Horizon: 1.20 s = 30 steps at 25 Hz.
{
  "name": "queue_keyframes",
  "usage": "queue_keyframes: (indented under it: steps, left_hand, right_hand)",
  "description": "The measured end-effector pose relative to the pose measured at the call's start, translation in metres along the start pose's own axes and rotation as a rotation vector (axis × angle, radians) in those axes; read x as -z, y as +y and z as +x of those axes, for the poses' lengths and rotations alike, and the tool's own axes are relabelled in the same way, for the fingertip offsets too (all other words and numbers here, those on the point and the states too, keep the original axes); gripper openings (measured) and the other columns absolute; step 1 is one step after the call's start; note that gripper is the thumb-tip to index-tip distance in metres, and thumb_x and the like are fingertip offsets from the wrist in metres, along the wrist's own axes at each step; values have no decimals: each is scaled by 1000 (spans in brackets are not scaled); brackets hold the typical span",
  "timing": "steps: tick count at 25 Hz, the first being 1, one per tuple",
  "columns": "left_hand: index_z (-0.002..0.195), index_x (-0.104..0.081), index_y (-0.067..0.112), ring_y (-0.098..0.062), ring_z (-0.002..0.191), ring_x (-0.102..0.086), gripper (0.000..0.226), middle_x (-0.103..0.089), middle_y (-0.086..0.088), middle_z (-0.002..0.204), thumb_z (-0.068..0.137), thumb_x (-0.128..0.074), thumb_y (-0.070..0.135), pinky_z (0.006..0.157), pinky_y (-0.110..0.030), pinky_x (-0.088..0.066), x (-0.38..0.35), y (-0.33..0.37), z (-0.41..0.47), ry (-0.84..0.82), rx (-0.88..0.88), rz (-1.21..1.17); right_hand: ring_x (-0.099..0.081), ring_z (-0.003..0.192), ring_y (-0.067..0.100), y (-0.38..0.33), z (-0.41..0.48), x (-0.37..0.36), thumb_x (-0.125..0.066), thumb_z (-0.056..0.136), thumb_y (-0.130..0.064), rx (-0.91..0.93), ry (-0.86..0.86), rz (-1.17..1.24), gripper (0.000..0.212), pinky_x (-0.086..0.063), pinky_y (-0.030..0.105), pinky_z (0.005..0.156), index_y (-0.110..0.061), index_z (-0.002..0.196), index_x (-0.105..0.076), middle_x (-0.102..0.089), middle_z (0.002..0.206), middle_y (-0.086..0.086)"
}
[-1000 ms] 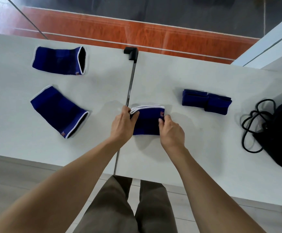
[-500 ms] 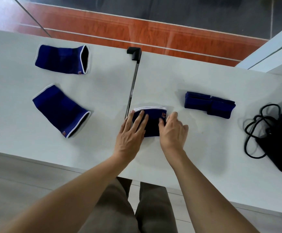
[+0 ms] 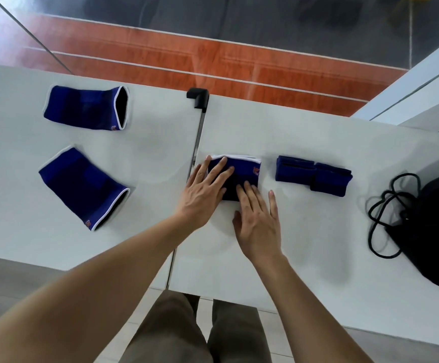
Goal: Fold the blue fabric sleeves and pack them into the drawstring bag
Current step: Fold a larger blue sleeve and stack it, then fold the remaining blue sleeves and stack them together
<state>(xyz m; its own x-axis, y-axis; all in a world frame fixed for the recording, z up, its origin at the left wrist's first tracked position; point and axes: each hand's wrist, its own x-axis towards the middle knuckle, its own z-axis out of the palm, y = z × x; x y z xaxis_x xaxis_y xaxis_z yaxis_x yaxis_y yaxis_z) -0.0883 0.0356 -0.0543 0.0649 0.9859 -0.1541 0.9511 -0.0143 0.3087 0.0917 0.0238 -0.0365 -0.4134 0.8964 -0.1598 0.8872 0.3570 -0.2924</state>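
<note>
Bare tabletop (image 3: 304, 258) lies open between the folded pair (image 3: 314, 175) and the drawstring bag (image 3: 438, 226); only its looped cord (image 3: 382, 218) intrudes. At left, two unfolded sleeves (image 3: 82, 184) sit apart, passable between.

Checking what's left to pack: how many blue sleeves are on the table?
5, it seems: two unfolded at left, far and near; one under both hands; two folded, touching, toward the bag. Any inside the bag are hidden.
</note>
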Motion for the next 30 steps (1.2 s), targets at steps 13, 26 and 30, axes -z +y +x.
queue_keyframes:
  steps: [13, 26, 30]
  left_hand:
    - [148, -44, 23, -34, 150, -24, 51, -33, -5, 161, 98, -51, 17, 117, -49, -28, 30, 18, 41, 11, 56, 10]
    - [150, -39, 15, -35, 141, -36, 56, -37, -11, 156, 95, -52, 21, 115, -48, -33, 71, -90, -165, 59, 747, -80]
    - [156, -27, 17, -29, 152, -19, 60, -22, -8, 165, 100, -45, 30, 123, -44, -21, 76, -124, -182, -202, 617, -74]
  right_hand:
    - [-37, 144, 23, 10, 59, 31, -59, 90, -24, -1, -50, -108, 66, -9, 45, 125, -14, 151, -37, -42, 155, 7]
    - [-41, 139, 26, -31, 42, 49, -52, 95, -22, 34, -82, -34, 52, -26, 41, 120, -12, 146, -47, -48, 151, 11]
    - [-48, 131, 25, -98, 27, 31, -49, 94, -20, 103, -159, 31, 50, -32, 37, 112, -16, 143, -48, -52, 145, 6]
